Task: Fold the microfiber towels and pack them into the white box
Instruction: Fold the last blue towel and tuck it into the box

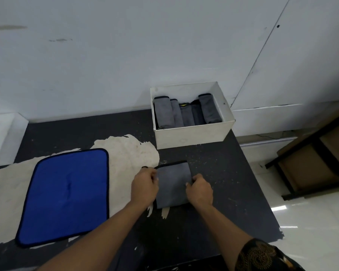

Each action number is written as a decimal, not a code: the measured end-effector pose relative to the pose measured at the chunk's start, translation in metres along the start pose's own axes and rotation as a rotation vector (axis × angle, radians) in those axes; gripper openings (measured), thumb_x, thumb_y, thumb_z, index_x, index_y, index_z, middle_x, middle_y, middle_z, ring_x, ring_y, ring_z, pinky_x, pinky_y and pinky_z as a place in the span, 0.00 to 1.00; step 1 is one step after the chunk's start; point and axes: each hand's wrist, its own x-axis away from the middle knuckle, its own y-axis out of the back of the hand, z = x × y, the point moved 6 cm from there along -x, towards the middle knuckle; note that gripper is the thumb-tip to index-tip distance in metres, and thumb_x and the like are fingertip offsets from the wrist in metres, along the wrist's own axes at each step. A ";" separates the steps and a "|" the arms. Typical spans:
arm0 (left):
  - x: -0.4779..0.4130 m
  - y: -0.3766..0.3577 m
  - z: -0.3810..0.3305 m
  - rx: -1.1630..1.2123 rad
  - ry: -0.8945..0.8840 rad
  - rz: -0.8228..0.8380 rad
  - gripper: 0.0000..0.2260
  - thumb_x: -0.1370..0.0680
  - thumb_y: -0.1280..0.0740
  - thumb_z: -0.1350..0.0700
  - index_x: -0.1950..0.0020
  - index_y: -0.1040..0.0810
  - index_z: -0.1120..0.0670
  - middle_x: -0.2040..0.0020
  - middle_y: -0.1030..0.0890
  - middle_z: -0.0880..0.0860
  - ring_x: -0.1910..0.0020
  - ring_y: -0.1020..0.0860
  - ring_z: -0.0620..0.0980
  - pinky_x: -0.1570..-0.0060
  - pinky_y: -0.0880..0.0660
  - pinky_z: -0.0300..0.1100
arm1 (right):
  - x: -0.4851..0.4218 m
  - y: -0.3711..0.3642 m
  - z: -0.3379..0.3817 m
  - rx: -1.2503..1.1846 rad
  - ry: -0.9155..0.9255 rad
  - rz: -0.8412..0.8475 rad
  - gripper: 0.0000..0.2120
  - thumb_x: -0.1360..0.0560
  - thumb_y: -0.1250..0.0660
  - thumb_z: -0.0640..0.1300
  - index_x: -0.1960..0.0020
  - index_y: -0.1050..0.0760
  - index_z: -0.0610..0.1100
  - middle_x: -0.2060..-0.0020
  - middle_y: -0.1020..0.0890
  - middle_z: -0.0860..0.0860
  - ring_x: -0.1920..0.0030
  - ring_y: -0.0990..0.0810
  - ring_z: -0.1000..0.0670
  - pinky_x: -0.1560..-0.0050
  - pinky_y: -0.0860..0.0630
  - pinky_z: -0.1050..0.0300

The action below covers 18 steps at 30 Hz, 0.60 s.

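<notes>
the step in hand is folding: a grey microfiber towel [172, 184], already doubled down to a narrow rectangle, lies on the black table [219, 173] on the near side of the white box [194, 136], a little apart from its front wall. both hands are on it. the left hand [144, 187] has its fingers curled onto the towel's left edge and the right hand [200, 190] pinches the right edge, so each is closed on the cloth, not resting flat. inside the white box a row of folded grey towels [186, 114] stands on edge side by side, filling most of its width, so the packing looks well along. a blue towel [67, 194] lies spread flat and unfolded, near and well to the left of the white box, and seems to be the next in line. the next move probably calls for one more fold or a squeeze to match the width of those already packed, then a lift toward the white box and a careful slide into whatever gap remains, which looks tight from here.
</notes>
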 end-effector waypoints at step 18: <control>-0.030 -0.058 -0.025 0.296 0.513 0.491 0.31 0.33 0.24 0.42 0.37 0.24 0.58 0.42 0.20 0.55 0.44 0.22 0.54 0.40 0.24 0.50 | 0.051 -0.004 0.050 0.084 0.591 -0.089 0.11 0.21 0.37 0.43 0.39 0.24 0.45 0.48 0.22 0.50 0.51 0.24 0.52 0.53 0.25 0.59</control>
